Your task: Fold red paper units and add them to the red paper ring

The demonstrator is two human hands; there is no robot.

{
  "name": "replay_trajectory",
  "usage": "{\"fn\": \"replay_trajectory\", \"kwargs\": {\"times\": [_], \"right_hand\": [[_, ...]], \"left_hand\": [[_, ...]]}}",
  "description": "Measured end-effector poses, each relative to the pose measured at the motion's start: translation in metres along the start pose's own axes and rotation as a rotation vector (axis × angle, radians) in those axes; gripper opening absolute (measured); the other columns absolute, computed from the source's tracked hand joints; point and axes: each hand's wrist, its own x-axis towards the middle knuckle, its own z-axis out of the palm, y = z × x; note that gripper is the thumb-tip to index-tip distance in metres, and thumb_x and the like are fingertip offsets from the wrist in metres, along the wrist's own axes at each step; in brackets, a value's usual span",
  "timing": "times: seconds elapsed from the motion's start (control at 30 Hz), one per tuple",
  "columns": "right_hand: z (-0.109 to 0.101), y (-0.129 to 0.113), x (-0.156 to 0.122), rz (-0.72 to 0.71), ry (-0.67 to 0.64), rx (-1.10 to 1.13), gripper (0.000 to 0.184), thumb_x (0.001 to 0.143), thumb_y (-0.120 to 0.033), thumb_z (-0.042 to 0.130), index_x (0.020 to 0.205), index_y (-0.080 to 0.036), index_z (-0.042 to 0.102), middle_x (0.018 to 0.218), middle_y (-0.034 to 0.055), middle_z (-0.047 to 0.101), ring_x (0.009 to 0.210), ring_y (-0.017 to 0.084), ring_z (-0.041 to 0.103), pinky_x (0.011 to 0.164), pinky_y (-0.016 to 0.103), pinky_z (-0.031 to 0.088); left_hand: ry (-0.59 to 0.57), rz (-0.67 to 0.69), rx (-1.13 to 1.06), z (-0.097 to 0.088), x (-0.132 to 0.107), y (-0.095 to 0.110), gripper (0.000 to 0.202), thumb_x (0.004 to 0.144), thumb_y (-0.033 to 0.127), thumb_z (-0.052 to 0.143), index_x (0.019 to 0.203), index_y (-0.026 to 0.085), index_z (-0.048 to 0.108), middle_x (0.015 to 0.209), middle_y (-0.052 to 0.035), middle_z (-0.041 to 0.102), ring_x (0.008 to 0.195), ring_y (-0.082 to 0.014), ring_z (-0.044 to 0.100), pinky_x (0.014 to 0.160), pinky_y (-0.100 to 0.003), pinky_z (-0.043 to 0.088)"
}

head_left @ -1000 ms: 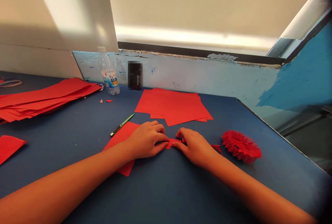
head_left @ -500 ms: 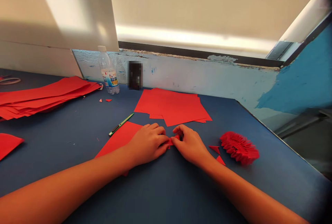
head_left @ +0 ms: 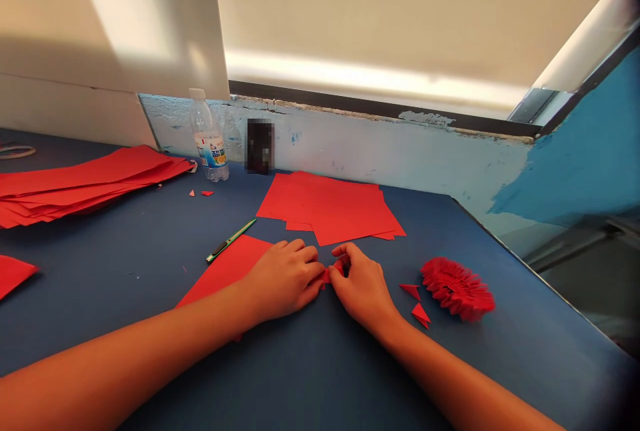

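Between my two hands, low on the blue table, is a small piece of red paper (head_left: 327, 276), mostly hidden by the fingers. My left hand (head_left: 287, 278) is curled over its left side, fingers bent down to the tabletop. From the other side my right hand (head_left: 363, 288) pinches the paper between thumb and index finger. Under my left wrist lies a larger red sheet (head_left: 225, 271), with a green utility knife (head_left: 231, 241) along its upper edge. Small folded red triangles (head_left: 421, 314) lie right of my right hand, beside a ring of pleated red paper (head_left: 457, 288).
Red square sheets (head_left: 345, 208) overlap in a pile beyond my hands. Long red strips (head_left: 100, 181) are stacked at the left, near a clear plastic bottle (head_left: 210, 144). A blurred dark object (head_left: 260, 146) leans by the wall. Scissor handles (head_left: 17, 150) show at the far left.
My right thumb and fingers have shifted slightly on the small red paper. The whole view has moved a little; the things on the table keep their places.
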Motion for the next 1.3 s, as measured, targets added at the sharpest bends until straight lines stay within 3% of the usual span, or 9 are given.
{"fn": "replay_trajectory", "kwargs": {"times": [0.1, 0.17, 0.33, 0.47, 0.6, 0.73, 0.93, 1.3], "right_hand": [[-0.003, 0.005, -0.003, -0.082, -0.012, 0.048, 0.021, 0.076, -0.008, 0.054, 0.093, -0.02, 0.054, 0.075, -0.0011, 0.062, 0.068, 0.018, 0.057, 0.064, 0.029, 0.039], [-0.006, 0.008, -0.006, -0.213, -0.018, 0.043, 0.021, 0.076, -0.005, 0.053, 0.092, -0.02, 0.054, 0.079, 0.0005, 0.062, 0.071, 0.018, 0.057, 0.066, 0.028, 0.04], [-0.014, 0.011, -0.006, -0.581, -0.081, -0.195, 0.02, 0.081, -0.002, 0.048, 0.092, -0.018, 0.054, 0.088, 0.0043, 0.062, 0.079, 0.02, 0.055, 0.071, 0.033, 0.038], [-0.023, 0.016, -0.003, -0.709, -0.191, -0.222, 0.017, 0.084, -0.005, 0.049, 0.093, -0.017, 0.056, 0.088, 0.0061, 0.062, 0.079, 0.021, 0.055, 0.073, 0.034, 0.039], [-0.029, 0.02, -0.001, -0.684, -0.276, -0.016, 0.016, 0.082, -0.009, 0.057, 0.094, -0.018, 0.059, 0.09, 0.0037, 0.063, 0.083, 0.019, 0.057, 0.076, 0.031, 0.043], [-0.028, 0.021, 0.002, -0.56, -0.26, 0.182, 0.017, 0.081, -0.007, 0.059, 0.092, -0.02, 0.063, 0.087, 0.0003, 0.066, 0.078, 0.015, 0.06, 0.072, 0.027, 0.046], [-0.028, 0.018, 0.005, -0.587, -0.196, 0.046, 0.019, 0.078, -0.009, 0.062, 0.091, -0.021, 0.069, 0.097, 0.0045, 0.065, 0.094, 0.021, 0.058, 0.087, 0.036, 0.045], [-0.026, 0.024, 0.005, -0.625, -0.166, -0.015, 0.02, 0.08, -0.013, 0.063, 0.095, -0.022, 0.072, 0.098, 0.0065, 0.062, 0.093, 0.021, 0.057, 0.086, 0.036, 0.047]], "left_hand": [[-0.007, 0.0, 0.006, -0.001, 0.0, 0.0, 0.027, 0.091, 0.031, 0.043, 0.096, 0.019, 0.067, 0.089, -0.0068, 0.059, 0.083, -0.0203, 0.051, 0.073, -0.034, 0.041], [-0.011, -0.01, 0.008, -0.001, 0.0, 0.001, 0.027, 0.091, 0.031, 0.043, 0.096, 0.019, 0.067, 0.089, -0.0066, 0.059, 0.082, -0.0205, 0.051, 0.072, -0.034, 0.041], [-0.007, -0.046, -0.029, -0.001, -0.001, 0.002, 0.027, 0.091, 0.031, 0.044, 0.093, 0.02, 0.068, 0.088, -0.0056, 0.059, 0.083, -0.0203, 0.05, 0.072, -0.034, 0.04], [0.028, -0.096, -0.12, 0.001, -0.001, -0.001, 0.024, 0.089, 0.032, 0.048, 0.094, 0.024, 0.07, 0.09, -0.0045, 0.06, 0.086, -0.02, 0.05, 0.075, -0.033, 0.04], [0.039, -0.109, -0.189, 0.003, -0.003, -0.004, 0.024, 0.087, 0.034, 0.051, 0.098, 0.026, 0.071, 0.092, -0.004, 0.06, 0.088, -0.0198, 0.05, 0.076, -0.033, 0.041], [0.053, -0.114, -0.222, 0.004, -0.003, -0.004, 0.025, 0.088, 0.034, 0.05, 0.101, 0.026, 0.07, 0.092, -0.0045, 0.06, 0.089, -0.0201, 0.05, 0.077, -0.033, 0.041], [0.065, -0.117, -0.247, 0.005, -0.003, -0.005, 0.025, 0.088, 0.035, 0.051, 0.102, 0.028, 0.07, 0.093, -0.0043, 0.061, 0.091, -0.0208, 0.05, 0.079, -0.035, 0.041], [0.063, -0.124, -0.263, 0.004, -0.003, -0.005, 0.026, 0.088, 0.035, 0.051, 0.104, 0.027, 0.07, 0.094, -0.005, 0.061, 0.092, -0.0211, 0.05, 0.08, -0.035, 0.041]]}}
